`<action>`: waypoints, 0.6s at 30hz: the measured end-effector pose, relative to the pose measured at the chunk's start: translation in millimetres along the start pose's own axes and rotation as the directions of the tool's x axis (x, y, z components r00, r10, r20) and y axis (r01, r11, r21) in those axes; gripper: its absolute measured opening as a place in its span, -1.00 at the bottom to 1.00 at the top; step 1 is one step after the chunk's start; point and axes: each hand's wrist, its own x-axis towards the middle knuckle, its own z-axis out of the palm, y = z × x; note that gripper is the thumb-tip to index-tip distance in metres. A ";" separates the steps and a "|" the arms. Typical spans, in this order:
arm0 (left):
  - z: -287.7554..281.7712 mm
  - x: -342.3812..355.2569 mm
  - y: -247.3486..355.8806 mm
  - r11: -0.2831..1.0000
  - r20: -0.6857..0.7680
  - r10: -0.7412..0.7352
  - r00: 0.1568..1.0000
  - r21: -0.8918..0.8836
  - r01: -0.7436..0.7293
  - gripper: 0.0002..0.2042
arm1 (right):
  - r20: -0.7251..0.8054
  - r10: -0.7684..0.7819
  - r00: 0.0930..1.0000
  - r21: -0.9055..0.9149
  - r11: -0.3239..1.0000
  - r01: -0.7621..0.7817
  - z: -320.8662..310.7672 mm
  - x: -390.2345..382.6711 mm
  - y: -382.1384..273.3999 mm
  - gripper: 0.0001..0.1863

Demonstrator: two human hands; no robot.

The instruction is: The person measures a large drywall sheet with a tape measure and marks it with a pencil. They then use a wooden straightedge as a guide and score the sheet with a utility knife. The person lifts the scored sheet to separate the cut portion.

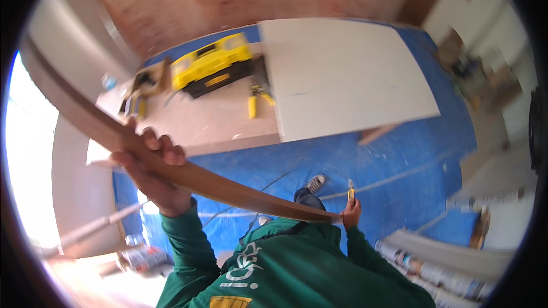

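A long brown wooden strip (222, 185) runs slantwise across my body, from the upper left down to my right side. My left hand (151, 171) is wrapped round it from below, fingers curled over its edge. In my right hand (352, 214), closed at my right side, is a utility knife (351, 193) with a yellow handle, its tip pointing away from me. The strip's lower end reaches right up to the right hand; whether that hand also grips it, I cannot tell.
Ahead is a wooden worktable (222, 128) with a yellow-and-black toolbox (214, 74), yellow-handled pliers (254, 105) and a cardboard box (153, 77). A large white panel (348, 80) lies on its right. Blue sheeting (399, 162) covers the floor. Rolled material (439, 274) lies at lower right.
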 end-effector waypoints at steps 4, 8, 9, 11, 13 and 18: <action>-19.9 -33.9 72.3 0.988 -0.071 0.132 0.989 0.086 -0.126 -0.19 | 0.106 -0.217 0.970 -0.113 0.967 0.228 47.2 -20.7 13.0 -0.62; -29.2 -41.5 135.2 0.981 -0.153 0.161 0.975 0.135 -0.140 -0.19 | -0.031 -0.132 0.991 -0.039 0.991 0.131 86.1 3.7 18.8 -0.67; -31.1 -43.9 149.1 0.962 -0.148 0.202 0.968 0.213 -0.168 -0.21 | 0.010 0.028 1.000 0.016 0.999 -0.028 88.7 11.5 15.7 -0.68; -34.3 -52.4 170.9 0.928 -0.152 0.278 0.948 0.295 -0.225 -0.26 | -0.033 -0.100 0.994 -0.325 0.942 0.084 104.2 21.0 4.8 -0.71; -44.6 -57.7 186.5 0.919 -0.140 0.301 0.943 0.306 -0.248 -0.33 | 0.099 -0.039 0.994 -0.333 0.940 0.070 118.6 22.7 -11.4 -0.70; -96.0 -75.3 203.9 0.771 -0.326 0.392 0.860 0.627 -0.113 -0.54 | 0.475 0.041 0.879 -0.474 0.853 0.217 159.0 13.8 -43.0 -0.69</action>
